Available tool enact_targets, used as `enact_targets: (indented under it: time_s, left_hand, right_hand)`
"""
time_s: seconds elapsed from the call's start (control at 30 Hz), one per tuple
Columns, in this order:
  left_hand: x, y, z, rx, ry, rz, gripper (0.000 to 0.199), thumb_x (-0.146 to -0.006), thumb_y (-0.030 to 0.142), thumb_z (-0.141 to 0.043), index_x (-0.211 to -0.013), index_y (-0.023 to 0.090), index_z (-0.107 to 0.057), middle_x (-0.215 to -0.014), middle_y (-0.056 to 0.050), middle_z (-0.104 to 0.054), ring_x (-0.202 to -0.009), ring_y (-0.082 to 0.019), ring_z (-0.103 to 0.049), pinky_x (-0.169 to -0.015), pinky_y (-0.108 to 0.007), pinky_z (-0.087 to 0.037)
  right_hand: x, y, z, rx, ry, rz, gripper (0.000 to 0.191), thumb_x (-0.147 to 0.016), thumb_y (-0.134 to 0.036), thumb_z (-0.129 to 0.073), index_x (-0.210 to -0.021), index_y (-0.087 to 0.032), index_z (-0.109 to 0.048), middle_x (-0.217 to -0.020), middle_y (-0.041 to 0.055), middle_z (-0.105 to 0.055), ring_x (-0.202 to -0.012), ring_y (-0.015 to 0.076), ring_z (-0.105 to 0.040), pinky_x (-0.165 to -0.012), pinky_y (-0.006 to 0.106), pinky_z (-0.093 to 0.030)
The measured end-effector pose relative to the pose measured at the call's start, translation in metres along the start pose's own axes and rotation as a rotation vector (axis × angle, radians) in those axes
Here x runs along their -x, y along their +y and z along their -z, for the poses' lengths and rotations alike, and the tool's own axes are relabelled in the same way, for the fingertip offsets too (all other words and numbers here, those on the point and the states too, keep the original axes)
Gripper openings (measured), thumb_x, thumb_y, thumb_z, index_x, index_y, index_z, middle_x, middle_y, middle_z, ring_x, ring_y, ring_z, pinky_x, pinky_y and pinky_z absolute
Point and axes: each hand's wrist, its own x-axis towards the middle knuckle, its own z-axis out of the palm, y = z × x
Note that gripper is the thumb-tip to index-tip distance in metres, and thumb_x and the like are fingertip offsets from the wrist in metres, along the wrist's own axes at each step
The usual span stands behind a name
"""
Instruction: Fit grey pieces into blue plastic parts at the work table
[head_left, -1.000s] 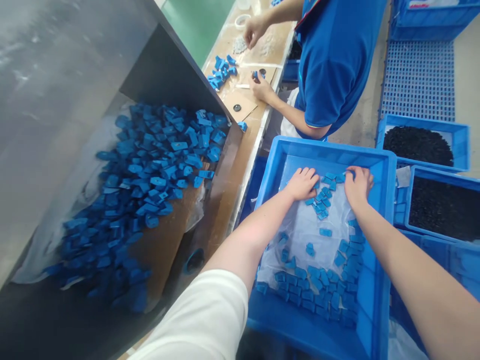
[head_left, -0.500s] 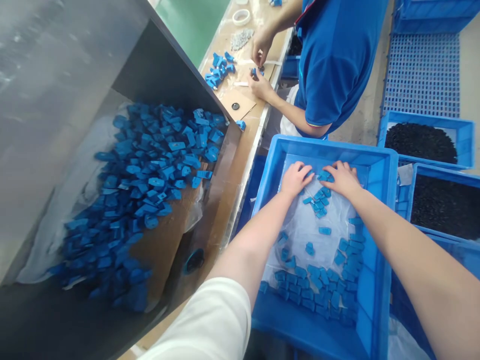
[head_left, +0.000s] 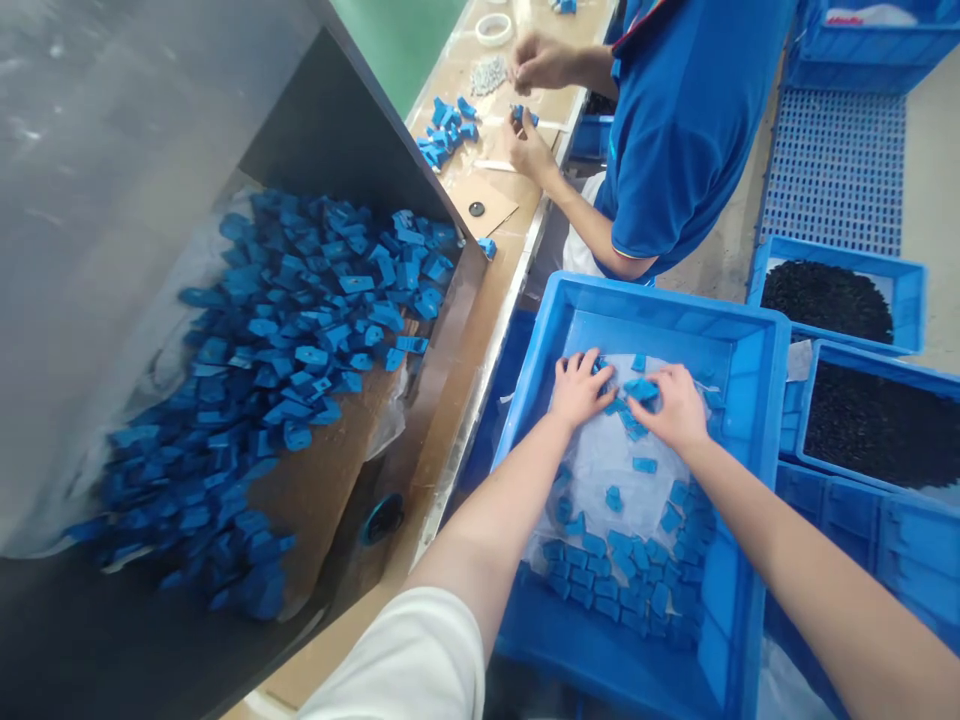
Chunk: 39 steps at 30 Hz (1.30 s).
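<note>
A large blue plastic bin (head_left: 752,480) stands in front of me, with a white plastic sheet (head_left: 600,455) on its floor. Small blue plastic parts (head_left: 634,575) lie flat in rows along its near end and right side. My right hand (head_left: 677,408) pinches one blue plastic part (head_left: 640,390) between thumb and fingers, over the far half of the sheet. Left of it, my left hand (head_left: 581,390) rests with curved, spread fingers over some blue parts, partly hiding them. A few loose parts (head_left: 643,465) lie between the hands and the rows.
Left of the bin, a tilted grey container (head_left: 352,140) holds a heap of blue parts (head_left: 300,310) on the workbench (head_left: 480,340). Beyond, a co-worker in a blue shirt (head_left: 690,130) handles a blue piece. Bins of black parts (head_left: 829,300) stand at right.
My right hand has closed on a blue part and lifted it slightly, turning inward. Both hands have come a little nearer to me. The co-worker's far hand has moved away from the piece.
</note>
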Motion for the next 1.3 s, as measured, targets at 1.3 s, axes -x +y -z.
enact_targets:
  time_s: [1.3]
  left_hand:
    - [0.02, 0.023, 0.051, 2.686, 0.61, 0.808, 0.046, -0.064, 0.015, -0.081, -0.104, 0.028, -0.063, -0.114, -0.009, -0.068, -0.104, -0.023, -0.072, -0.051, -0.013, -0.043]
  right_hand:
    - [0.01, 0.02, -0.027, 0.21, 0.036, 0.138, 0.048, -0.087, -0.048, -0.055, -0.131, -0.035, -0.069, -0.135, 0.0202, -0.061, -0.128, 0.0493, -0.051, -0.084, 0.063, -0.049]
